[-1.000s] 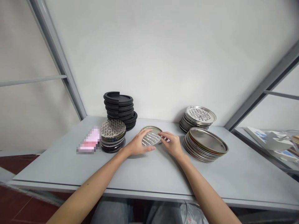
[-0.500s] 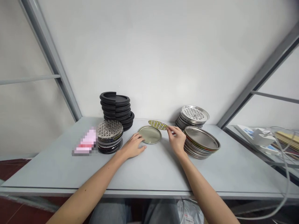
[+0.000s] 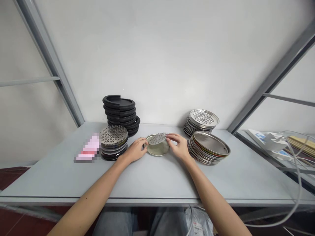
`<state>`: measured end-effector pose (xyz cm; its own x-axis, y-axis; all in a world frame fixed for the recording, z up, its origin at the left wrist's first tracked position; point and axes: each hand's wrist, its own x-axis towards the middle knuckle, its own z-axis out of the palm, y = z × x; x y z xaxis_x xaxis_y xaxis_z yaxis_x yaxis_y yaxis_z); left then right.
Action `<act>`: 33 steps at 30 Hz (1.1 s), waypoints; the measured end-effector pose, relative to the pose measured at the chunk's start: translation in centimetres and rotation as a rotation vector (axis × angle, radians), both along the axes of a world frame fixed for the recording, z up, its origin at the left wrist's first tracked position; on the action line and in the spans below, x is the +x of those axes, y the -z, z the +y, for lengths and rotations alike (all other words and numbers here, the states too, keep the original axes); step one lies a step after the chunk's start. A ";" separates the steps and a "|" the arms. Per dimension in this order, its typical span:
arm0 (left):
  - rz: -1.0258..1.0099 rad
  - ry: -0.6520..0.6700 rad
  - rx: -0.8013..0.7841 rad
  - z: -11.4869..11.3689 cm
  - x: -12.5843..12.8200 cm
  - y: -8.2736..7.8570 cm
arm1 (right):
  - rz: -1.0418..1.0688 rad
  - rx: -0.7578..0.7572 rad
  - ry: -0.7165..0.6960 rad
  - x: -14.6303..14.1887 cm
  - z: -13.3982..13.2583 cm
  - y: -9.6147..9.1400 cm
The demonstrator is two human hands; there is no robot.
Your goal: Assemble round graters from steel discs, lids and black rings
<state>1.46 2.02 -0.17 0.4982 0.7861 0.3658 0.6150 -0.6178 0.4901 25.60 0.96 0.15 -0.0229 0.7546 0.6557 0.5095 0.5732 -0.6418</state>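
A shallow round metal tray (image 3: 157,151) lies on the table in front of me, its inside a dull olive-grey. My right hand (image 3: 179,146) pinches the right edge of a perforated metal disc (image 3: 157,138), tilted over the tray's far part. The disc's left side appears to be inside or just above the tray's rim; I cannot tell if they touch. My left hand (image 3: 135,150) is closed at the tray's left rim, thumb and fingertips on its edge. Left of that hand stands a stack of perforated discs (image 3: 114,135).
Behind the left stack rise black ring-shaped holders (image 3: 119,111). To the right are a pile of plain round trays (image 3: 210,144) and, behind it, trays with perforated tops (image 3: 203,118). A blurred pink item (image 3: 88,149) lies far left. A white cable (image 3: 299,183) hangs at right.
My right hand has brought the disc left and down over the tray, turning its face from yellowish to silver. My left hand has shifted slightly left, onto the tray's rim.
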 end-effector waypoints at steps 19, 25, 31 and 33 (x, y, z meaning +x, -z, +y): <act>0.147 -0.006 -0.061 -1.1 0.1 0.1 | -0.207 -0.393 0.155 1.2 1.2 0.7; 0.204 -0.019 -0.047 -1.1 0.1 0.2 | -0.299 -0.428 0.185 1.1 0.8 0.1; 0.214 -0.017 -0.050 -1.2 0.1 -0.1 | -0.341 -0.373 0.142 1.0 1.1 1.1; 0.212 -0.019 -0.052 -1.2 0.1 0.0 | -0.338 -0.369 0.120 0.8 1.3 1.4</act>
